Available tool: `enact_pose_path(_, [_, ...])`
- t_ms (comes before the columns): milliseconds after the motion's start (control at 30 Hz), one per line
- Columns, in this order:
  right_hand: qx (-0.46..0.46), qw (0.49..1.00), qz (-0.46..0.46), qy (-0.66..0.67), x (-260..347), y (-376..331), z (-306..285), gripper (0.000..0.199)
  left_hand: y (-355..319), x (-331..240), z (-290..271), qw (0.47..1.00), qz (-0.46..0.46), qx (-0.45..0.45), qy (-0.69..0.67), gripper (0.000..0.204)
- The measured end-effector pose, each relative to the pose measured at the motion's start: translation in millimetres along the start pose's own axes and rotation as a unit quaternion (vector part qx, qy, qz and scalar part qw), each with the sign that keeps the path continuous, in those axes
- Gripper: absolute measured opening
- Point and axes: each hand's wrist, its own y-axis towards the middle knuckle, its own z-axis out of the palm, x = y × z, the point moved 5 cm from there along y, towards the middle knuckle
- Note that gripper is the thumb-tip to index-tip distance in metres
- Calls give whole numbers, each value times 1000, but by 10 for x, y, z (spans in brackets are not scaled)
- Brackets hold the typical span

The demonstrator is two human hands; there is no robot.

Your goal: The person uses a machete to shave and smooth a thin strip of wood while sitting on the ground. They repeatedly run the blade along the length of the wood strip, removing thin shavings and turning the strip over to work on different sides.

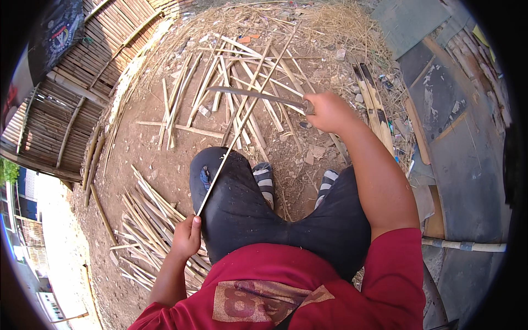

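In my right hand (329, 113) is the handle of a machete (256, 94), its long curved blade pointing left over the scattered strips. My left hand (188, 235) is closed on the near end of a long thin bamboo strip (224, 159). That strip slants up and away across my left thigh, and its far part passes under or behind the blade; whether they touch I cannot tell. Beyond my feet, split bamboo strips (181, 99) lie crisscrossed on the dirt. A denser pile of bamboo strips (148, 220) lies by my left hand and forearm.
Bamboo slat panels (118, 41) stand at the far left. Dry straw (335, 25) covers ground at the back. Dark flat sheets (448, 104) and a pale pole (467, 246) lie to my right. Two charred-looking bamboo pieces (374, 107) rest beside my right forearm.
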Motion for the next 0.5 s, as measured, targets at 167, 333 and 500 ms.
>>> enact_pose_path(167, [-38, 996, 10, 79, -69, -80, 66, 45, -14, -3, 134, 999, -2, -29, 32, 50])
enact_pose_path(333, [-81, 994, 47, 60, -394, -81, -77, 43, -21, -46, 22, 998, 2, -18, 65, 51])
enact_pose_path(500, [13, 996, -77, -35, 320, -130, -14, 27, -81, -10, 69, 995, -2, -27, 92, 49])
